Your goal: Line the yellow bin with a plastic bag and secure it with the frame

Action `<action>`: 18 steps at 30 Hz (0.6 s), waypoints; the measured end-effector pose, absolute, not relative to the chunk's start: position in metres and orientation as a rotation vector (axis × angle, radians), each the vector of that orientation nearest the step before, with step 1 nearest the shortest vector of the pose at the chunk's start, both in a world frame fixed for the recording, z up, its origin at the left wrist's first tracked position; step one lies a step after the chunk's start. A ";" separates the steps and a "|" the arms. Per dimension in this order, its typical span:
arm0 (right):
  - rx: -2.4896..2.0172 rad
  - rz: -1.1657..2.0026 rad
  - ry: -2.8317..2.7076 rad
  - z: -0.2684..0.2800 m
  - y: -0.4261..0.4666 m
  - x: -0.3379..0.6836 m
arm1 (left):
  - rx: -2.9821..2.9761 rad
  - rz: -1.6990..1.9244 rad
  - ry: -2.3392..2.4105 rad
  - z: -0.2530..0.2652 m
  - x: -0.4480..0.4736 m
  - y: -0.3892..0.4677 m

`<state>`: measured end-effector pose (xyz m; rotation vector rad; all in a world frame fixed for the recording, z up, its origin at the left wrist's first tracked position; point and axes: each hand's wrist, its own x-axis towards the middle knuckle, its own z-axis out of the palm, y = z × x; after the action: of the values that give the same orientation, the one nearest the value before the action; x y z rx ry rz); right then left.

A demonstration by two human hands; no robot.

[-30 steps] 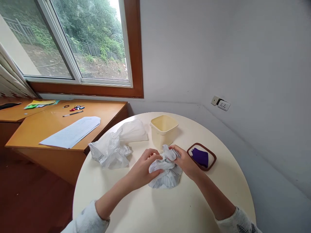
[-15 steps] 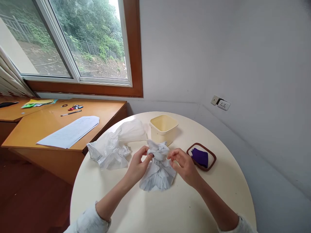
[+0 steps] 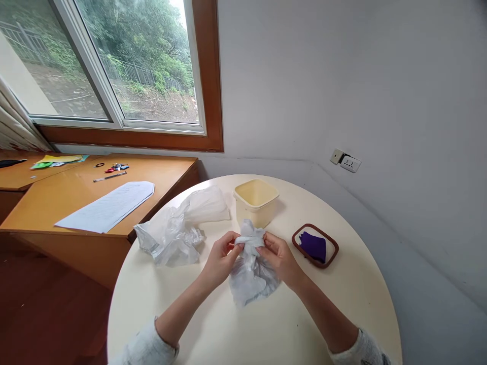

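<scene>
Over a round table (image 3: 228, 334), we pinch the twisted neck of a bag (image 3: 254, 284) between thumb and fingers, left hand (image 3: 220, 259) and right hand (image 3: 283, 261) facing each other, on the near side of a tub (image 3: 247, 210). Too hard a pull could tear the thin-looking plastic, we judge; a slack pinch could let the twist unwind; a forward slip could knock the tub.

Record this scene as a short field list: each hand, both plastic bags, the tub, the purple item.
Left hand: pinching held bag's gathered top
Right hand: pinching its opposite side
Held bag: whitish, bunched above, spread below
Loose bag: crumpled, left
Tub: pale yellow, beyond held bag
Purple item: cloth-like, inside a brown rim, right
</scene>
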<state>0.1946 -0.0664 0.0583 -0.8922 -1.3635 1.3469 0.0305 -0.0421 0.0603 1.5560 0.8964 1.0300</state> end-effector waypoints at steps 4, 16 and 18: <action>-0.818 1.588 -1.370 0.060 -0.061 0.199 | 1.519 1.015 0.879 0.059 0.033 -0.041; -1.020 1.357 -1.683 0.074 -0.062 0.208 | 1.341 1.111 0.797 0.078 0.035 -0.049; -1.005 1.419 -1.652 0.072 -0.064 0.209 | 1.289 1.122 0.761 0.081 0.033 -0.047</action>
<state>0.2087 -0.0640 0.0722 -1.0045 -1.6525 1.4189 0.0328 -0.0468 0.0814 1.2886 0.7607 1.1216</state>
